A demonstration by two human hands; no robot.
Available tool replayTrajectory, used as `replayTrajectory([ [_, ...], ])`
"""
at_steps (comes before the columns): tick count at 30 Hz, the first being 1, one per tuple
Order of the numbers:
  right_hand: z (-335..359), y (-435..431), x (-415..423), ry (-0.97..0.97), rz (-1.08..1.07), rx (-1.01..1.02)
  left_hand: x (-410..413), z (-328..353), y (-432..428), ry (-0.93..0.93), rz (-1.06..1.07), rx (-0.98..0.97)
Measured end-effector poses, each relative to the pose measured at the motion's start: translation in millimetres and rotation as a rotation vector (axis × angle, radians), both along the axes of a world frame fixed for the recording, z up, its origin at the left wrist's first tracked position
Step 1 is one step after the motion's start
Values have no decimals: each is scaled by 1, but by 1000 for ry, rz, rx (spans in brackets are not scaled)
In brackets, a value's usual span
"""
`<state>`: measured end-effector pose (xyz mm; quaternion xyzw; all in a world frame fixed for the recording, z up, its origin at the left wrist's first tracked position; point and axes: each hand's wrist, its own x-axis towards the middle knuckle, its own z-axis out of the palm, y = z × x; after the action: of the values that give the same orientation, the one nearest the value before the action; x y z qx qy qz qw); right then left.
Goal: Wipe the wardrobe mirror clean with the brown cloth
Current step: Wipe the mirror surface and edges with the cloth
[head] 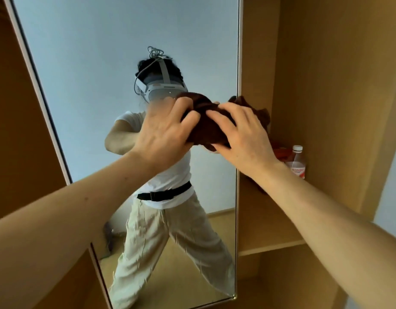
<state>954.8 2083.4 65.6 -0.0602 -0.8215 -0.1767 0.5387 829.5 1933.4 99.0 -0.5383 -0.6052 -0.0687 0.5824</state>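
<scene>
The tall wardrobe mirror (99, 70) fills the left and middle of the head view, framed in pale trim, and reflects a person in a white shirt and beige trousers. The brown cloth (209, 128) is bunched up in front of the mirror's right edge. My left hand (163, 132) grips its left side with curled fingers. My right hand (241, 134) clamps its right side, and a loose corner of cloth sticks out behind that hand. Whether the cloth touches the glass is unclear.
To the right of the mirror is an open wooden wardrobe compartment with a shelf (268, 233). On it stand a clear plastic bottle with a white cap (296, 161) and something red-orange (280, 152) behind my right wrist. Wooden panels (18, 141) flank the mirror on the left.
</scene>
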Motion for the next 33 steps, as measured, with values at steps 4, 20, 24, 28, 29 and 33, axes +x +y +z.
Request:
replayTrajectory([
  [4,-65,-10,-9,124,57,-209,-4,-36,8,69,-54,-34],
  [20,-36,-36,-6,-158,3,-85,-9,-50,-30,-4,-9,-74],
  [24,52,-54,-38,-135,58,115,-31,20,-71,-40,147,41],
  [28,36,-60,-57,-64,103,177,-40,8,-82,-92,183,40],
  [29,19,-58,-59,-54,109,179,-41,-6,-81,-112,179,29],
  [33,-75,-45,-53,-231,111,213,-37,-90,-80,-154,96,-117],
])
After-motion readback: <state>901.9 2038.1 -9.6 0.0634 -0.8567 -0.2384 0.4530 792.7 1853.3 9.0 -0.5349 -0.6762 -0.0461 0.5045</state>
